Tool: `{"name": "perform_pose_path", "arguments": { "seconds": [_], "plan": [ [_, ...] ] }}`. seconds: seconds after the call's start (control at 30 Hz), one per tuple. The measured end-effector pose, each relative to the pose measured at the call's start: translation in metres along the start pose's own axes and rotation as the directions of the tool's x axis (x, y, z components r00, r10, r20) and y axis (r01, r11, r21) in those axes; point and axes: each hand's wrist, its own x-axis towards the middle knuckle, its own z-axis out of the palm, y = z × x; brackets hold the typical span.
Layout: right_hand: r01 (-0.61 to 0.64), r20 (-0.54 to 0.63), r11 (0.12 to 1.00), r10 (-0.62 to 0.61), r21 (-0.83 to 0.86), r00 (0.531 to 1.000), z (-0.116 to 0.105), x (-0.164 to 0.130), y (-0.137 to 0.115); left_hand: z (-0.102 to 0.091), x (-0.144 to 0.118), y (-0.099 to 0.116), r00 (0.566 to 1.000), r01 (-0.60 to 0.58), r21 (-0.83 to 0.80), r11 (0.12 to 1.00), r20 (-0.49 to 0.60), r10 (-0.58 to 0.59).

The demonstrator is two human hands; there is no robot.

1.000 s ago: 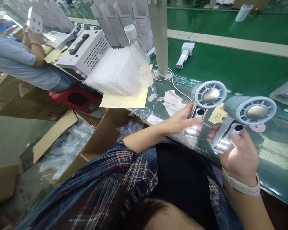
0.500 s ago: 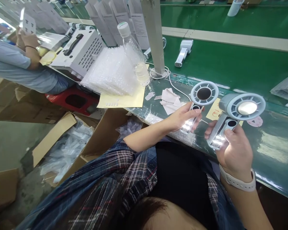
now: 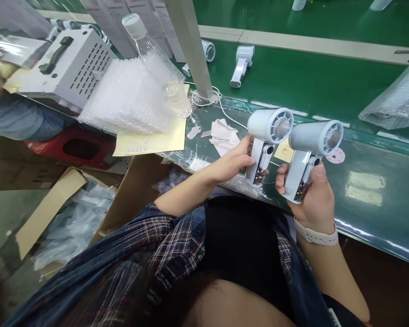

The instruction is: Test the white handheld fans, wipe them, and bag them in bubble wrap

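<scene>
Two pale blue-grey handheld fans are held side by side above the bench, each with a round slotted head turned to the right. My left hand (image 3: pixel 236 161) is closed round the handle of the left handheld fan (image 3: pixel 266 125). Around the handle of the right handheld fan (image 3: pixel 308 136) my right hand (image 3: pixel 315 193) is wrapped, its thumb near the round button. Dark parts show low on both handles, apparently bare circuitry. Behind the fans lie a yellow note (image 3: pixel 283 152) with red marks and a crumpled pale cloth (image 3: pixel 224 136).
Bubble-wrap sheets (image 3: pixel 126 97) and a clear plastic bottle (image 3: pixel 157 59) stand left, beside a white vented box (image 3: pixel 71 68). Past a metal post (image 3: pixel 191 45), another handheld fan (image 3: pixel 241 66) lies on the green belt. Open cartons (image 3: pixel 132 195) are below left; a co-worker's arm (image 3: pixel 17 118) is at far left.
Both fans have turned from facing me to facing right, showing their sides. The bright lights on their handles no longer show. My view has shifted right.
</scene>
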Motion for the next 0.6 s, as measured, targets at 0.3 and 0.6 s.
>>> {"name": "perform_pose_path", "arguments": {
  "seconds": [0.3, 0.6],
  "plan": [
    [0.035, -0.146, 0.999, -0.036, -0.009, 0.989, 0.004, -0.011, -0.017, 0.014, -0.023, 0.039, 0.992, 0.008, 0.127, 0.992, 0.124, -0.024],
    [0.036, -0.113, 0.999, -0.040, -0.035, 0.993, 0.020, -0.025, -0.035, 0.021, -0.021, 0.041, 0.977, -0.068, 0.066, 0.995, 0.209, 0.053]
  ]
}}
